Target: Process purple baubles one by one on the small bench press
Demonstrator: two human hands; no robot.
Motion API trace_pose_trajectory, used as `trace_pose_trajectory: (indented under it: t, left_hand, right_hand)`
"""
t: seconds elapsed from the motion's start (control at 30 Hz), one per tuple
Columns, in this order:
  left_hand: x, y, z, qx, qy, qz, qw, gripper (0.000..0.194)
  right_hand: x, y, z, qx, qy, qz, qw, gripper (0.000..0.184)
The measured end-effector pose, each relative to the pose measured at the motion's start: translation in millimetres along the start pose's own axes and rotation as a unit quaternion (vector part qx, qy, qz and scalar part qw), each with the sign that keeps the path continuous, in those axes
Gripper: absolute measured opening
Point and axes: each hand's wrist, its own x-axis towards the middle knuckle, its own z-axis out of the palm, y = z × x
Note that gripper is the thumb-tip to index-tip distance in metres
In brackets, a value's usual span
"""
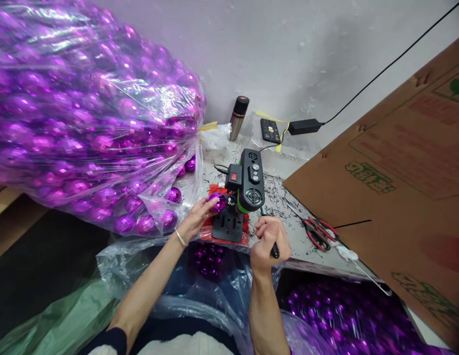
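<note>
Gripping lever (275, 251); right hand (270, 240) curled closed.

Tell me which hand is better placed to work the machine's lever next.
Probably the right hand: it is closed around the black lever. The left hand looks occupied, holding a purple ball at the black machine.

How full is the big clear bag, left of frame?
Well filled: the clear bag bulges with purple balls packed against its plastic. Its left end runs out of frame, so I cannot tell there.
</note>
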Motion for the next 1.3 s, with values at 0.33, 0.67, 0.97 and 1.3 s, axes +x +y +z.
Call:
trace_pose_trajectory:
  t: [0.33, 0.67, 0.97, 1.3]
  left_hand:
    - [-5.6, -46.5, 4.6, 0.197, 0.014, 0.138, 0.971, 0.063]
    - [-9.9, -57.6, 12.9, 0.424, -0.024, 0.299, 0.855, 0.057]
    - [-7.9, -73.8, 26.0, 0.433, 0.014, 0.308, 0.847, 0.059]
    - [-7.5, -71.8, 25.1, 0.428, 0.000, 0.322, 0.844, 0.052]
  right_hand:
    - [10.6, -4.8, 0.8, -0.008, -0.003, -0.003, 1.000, 0.042]
    - [6.9, -3.5, -1.0, -0.027, -0.012, -0.009, 1.000, 0.040]
    - [-0.3, -2.1, -2.9, -0.023, -0.016, -0.016, 0.999, 0.037]
    - [-43.3, 32.5, 6.7, -0.010, 0.014, -0.066, 0.998, 0.041]
